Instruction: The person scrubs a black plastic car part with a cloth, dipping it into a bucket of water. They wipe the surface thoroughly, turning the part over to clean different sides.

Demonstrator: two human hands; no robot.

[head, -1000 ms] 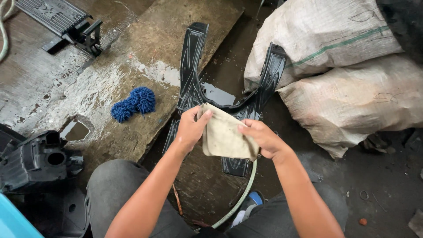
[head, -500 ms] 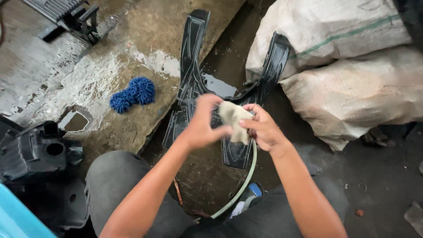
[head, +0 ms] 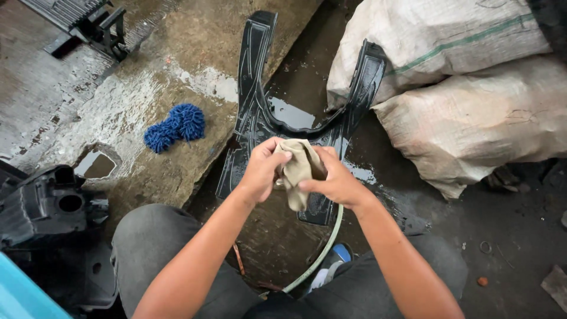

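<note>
A beige cloth (head: 298,171) is bunched between both hands, hanging down a little. My left hand (head: 263,168) grips its left side and my right hand (head: 333,180) grips its right side, both held over a black U-shaped plastic panel (head: 254,88) that lies on the wet ground. The panel's two arms point away from me; its near part is hidden behind my hands. My knees in grey trousers frame the lower view.
A blue fluffy wash mitt (head: 174,126) lies on a wet concrete slab (head: 136,100) at left. Two stuffed pale sacks (head: 466,88) sit at right. Black plastic parts (head: 44,204) are at lower left, a pale hose (head: 322,254) runs between my legs.
The cloth, spread flat between my hands a second ago, is now gathered and squeezed into a bunch. My hands have come closer together.
</note>
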